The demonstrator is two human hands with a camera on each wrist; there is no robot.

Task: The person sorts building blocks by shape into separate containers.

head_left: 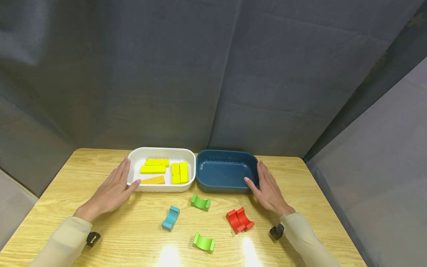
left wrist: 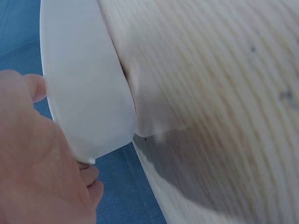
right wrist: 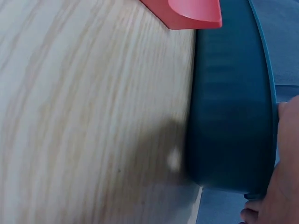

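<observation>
My left hand (head_left: 111,193) lies along the left end of a white plastic bin (head_left: 163,188), fingers straight against the outer wall and thumb at the front rim. Inside that bin are several yellow blocks (head_left: 152,169) and an orange-yellow piece (head_left: 153,180). At the right end of a dark blue bin (head_left: 221,172), my right hand (head_left: 269,191) rests with straight fingers along the side and its thumb over the front rim. The two bins stand side by side, ends together. The left wrist view shows the white wall (left wrist: 84,74) beside the palm; the right wrist view shows the blue wall (right wrist: 231,107).
In front of the bins lie a blue curved block (head_left: 171,218), two green curved blocks (head_left: 204,243) and a pair of red curved blocks (head_left: 238,221) against each other. The wooden table (head_left: 133,237) ends at a grey curtain (head_left: 160,74) behind the bins.
</observation>
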